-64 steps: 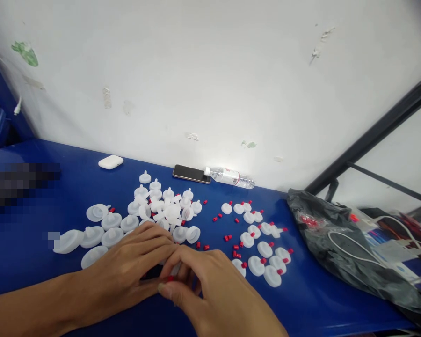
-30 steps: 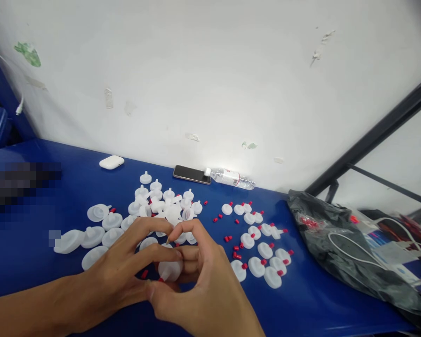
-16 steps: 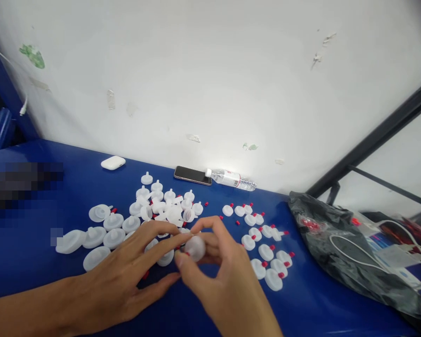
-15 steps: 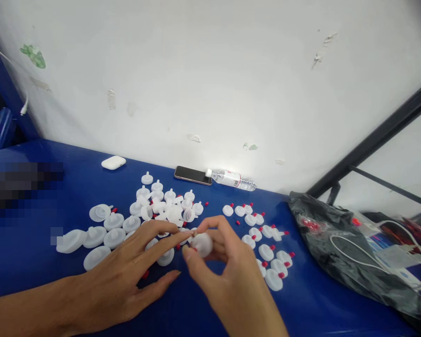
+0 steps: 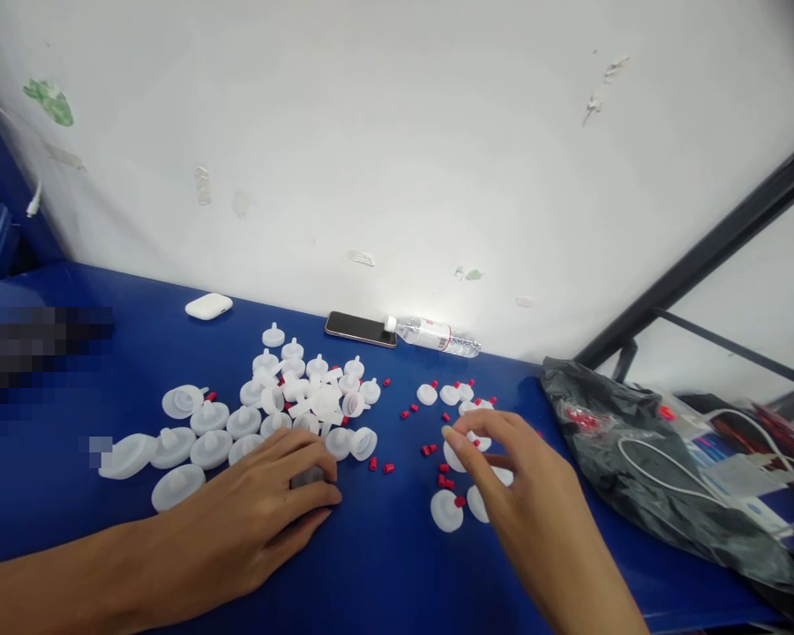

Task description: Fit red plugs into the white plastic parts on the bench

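My left hand (image 5: 274, 507) rests low over the table, fingers curled around a white plastic disc (image 5: 308, 478) that is mostly hidden. Beside it spreads a pile of similar white discs (image 5: 210, 448) with short stems. My right hand (image 5: 526, 494) hovers over the discs on the right, thumb and index fingertip pinched together; anything between them is too small to make out. Near that hand lies a white disc with a red cap (image 5: 446, 510). Loose red caps (image 5: 388, 468) are scattered between the hands.
A black phone (image 5: 361, 328) and a clear bottle (image 5: 433, 335) lie along the wall. A white earbud case (image 5: 209, 306) sits at the back left. On the right are a dark plastic bag (image 5: 609, 441) and a white cable (image 5: 675, 481).
My hands have moved apart. The right went rightward, and the white disc between its fingers is no longer seen there. My left fingers have curled down onto a disc.
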Demonstrator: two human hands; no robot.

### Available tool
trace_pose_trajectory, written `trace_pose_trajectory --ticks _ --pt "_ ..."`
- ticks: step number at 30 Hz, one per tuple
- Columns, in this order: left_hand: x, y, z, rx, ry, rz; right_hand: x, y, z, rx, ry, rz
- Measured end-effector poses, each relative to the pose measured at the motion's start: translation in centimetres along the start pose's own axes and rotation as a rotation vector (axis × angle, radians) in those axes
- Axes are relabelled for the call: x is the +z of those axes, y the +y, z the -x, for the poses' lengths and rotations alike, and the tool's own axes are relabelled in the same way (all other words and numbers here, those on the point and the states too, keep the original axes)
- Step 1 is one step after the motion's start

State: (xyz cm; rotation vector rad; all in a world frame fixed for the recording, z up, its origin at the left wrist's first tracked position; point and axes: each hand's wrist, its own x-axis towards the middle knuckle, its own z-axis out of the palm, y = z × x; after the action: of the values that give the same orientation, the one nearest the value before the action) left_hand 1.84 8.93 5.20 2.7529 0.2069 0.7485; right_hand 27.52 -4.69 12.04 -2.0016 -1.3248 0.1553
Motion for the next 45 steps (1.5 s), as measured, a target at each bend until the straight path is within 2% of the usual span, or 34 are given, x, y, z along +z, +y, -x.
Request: trace_pose_trajectory --ticks 7,11,14,18,21,29,37,45 --pt "0.0 0.0 0.2 0.006 0.018 -0.003 -1.7 0.5 -0.1 0.126 0.041 0.174" --pt "0.2 -0.2 0.3 -0.014 0.027 -0.024 -2.2 1.6 -0.5 0.22 0.028 0.282" --pt "0.3 -0.3 0.4 -0.022 0.012 -0.024 -2.4 2.9 -1.0 0.272 -0.034 0.294" --pt "0.3 -0.3 0.4 -0.016 0.014 -0.03 -2.5 4.5 -1.9 0.321 -0.188 0.343" --pt "0.3 -0.3 0.4 -0.013 0.006 -0.017 -2.3 5.1 -2.4 0.312 -0.229 0.354" --pt "0.3 -0.1 0.4 -0.012 -0.016 -0.001 -2.4 5.5 -2.5 0.367 -0.224 0.317" --pt "0.2 -0.3 0.5 -0.012 -0.012 0.003 -2.7 5.8 -1.1 0.236 -0.028 0.351" --pt "0.2 -0.2 0.2 -0.013 -0.002 -0.015 -2.1 7.2 -1.0 0.284 -0.102 0.391"
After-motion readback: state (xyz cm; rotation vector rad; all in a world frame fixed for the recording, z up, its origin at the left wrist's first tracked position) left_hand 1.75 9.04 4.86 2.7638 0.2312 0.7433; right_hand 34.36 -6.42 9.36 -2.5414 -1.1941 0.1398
